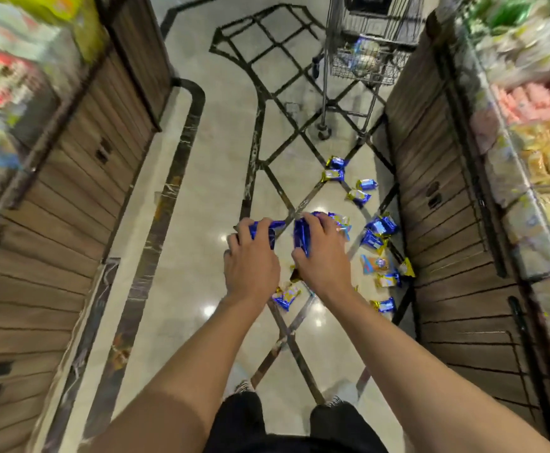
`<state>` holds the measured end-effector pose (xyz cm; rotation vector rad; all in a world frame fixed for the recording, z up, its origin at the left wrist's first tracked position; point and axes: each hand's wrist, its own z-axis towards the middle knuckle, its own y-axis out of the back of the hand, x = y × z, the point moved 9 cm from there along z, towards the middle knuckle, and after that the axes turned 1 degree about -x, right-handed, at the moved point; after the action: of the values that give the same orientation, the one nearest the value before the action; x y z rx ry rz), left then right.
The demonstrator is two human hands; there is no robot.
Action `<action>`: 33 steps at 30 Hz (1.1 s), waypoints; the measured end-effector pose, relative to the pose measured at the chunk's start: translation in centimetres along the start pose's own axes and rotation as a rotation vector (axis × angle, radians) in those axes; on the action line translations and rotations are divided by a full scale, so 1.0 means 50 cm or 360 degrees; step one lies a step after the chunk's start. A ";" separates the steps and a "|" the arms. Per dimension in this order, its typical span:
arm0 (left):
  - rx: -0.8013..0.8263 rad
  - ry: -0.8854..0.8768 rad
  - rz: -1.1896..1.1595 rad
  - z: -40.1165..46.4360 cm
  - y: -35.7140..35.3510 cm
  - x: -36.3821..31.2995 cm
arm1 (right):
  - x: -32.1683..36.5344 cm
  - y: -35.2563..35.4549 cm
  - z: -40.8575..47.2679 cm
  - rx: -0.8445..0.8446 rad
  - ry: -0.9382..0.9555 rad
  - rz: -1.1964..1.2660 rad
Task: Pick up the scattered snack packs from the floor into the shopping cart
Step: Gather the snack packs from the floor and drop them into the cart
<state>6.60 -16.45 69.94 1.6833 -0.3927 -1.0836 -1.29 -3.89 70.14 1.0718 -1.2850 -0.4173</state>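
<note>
**Both hands full, cart at the top of the frame**

The shopping cart stood at upper centre-right, some packs already in its basket. Wooden shelf units lined both sides of the aisle. At mid-frame the left hand and right hand each clutched blue snack packs. Best carried level and released over the basket. Loose packs lay between hands and cart, easy to tread on.

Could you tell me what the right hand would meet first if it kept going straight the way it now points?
Probably the shopping cart. The right hand, gripping blue snack packs, points up the aisle; it seems raised above the packs on the floor, though depth is unclear.
</note>
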 end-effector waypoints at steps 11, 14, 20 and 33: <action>-0.0082 0.0030 0.0094 0.225 0.136 0.163 | 0.265 -0.103 0.196 0.0014 0.0289 -0.0186; -0.0100 0.0058 0.0076 0.331 0.151 0.193 | 0.284 -0.145 0.299 0.0076 0.0237 -0.0127; -0.0091 0.0166 0.0123 0.587 0.192 0.236 | 0.367 -0.204 0.550 0.0225 0.0253 -0.0096; -0.0056 0.0130 0.0126 1.163 0.214 0.268 | 0.506 -0.251 1.103 0.0217 0.0214 -0.0158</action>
<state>-30.58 -64.32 70.71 1.6611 -0.3826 -0.9557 -40.37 -51.98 69.34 1.2611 -1.1569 -0.3295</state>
